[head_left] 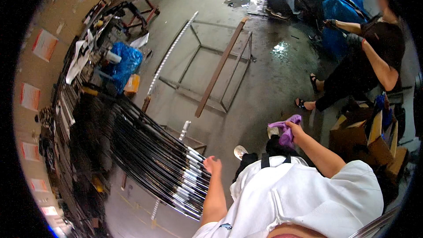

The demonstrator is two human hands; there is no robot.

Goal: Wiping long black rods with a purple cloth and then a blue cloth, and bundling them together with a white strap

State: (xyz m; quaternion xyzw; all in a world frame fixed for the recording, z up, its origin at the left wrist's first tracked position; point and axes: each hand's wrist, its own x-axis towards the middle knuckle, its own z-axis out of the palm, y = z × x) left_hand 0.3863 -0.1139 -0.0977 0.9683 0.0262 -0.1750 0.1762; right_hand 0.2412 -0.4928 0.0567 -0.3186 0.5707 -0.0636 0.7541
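Note:
My right hand (296, 133) is closed on a bunched purple cloth (288, 135), which hangs out in front of my legs. My left hand (213, 165) is at the ends of a row of long black rods (150, 143), its fingers loosely bent and partly apart, with nothing seen in them. From this view I cannot tell whether it touches the nearest rod. White wrapping (188, 177) covers the rods near my side. They lie side by side, running away to the left.
An empty metal frame (200, 44) with a brown bar (222, 66) across it stands ahead. Left are blue plastic bags (124, 64) and piled metal strips. A seated, gloved person (374, 48) is at the right, above open cardboard boxes (368, 134). The floor has wet patches.

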